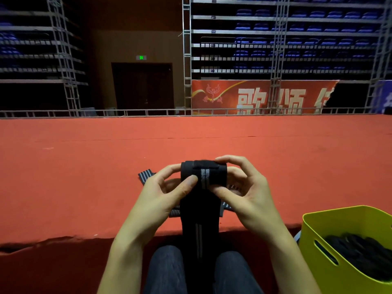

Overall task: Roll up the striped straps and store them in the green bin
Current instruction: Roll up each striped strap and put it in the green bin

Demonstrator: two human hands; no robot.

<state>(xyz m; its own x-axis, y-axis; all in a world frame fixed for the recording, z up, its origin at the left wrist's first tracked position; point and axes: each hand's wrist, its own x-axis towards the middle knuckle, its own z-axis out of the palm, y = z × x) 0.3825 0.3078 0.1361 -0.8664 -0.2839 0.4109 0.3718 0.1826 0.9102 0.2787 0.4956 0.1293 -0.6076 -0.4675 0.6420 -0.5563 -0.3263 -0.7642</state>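
Both hands hold a black elastic strap with grey centre stripes [203, 177], its upper end wound into a thick roll above the red carpeted platform [84, 177]. The left hand [161, 194] clamps the roll's left end, thumb pressed on the front beside the stripes and fingers curled behind. The right hand [244, 192] pinches the right end, fingers over the top and thumb underneath. The unrolled tail hangs straight down between the person's dark-trousered knees [167, 270]. More striped straps [146, 175] lie loose on the platform behind the hands, partly hidden. The yellow-green plastic bin with a slot handle [318, 240] stands at lower right, near the right forearm, holding a dark heap, probably rolled straps, though too dim to be sure.
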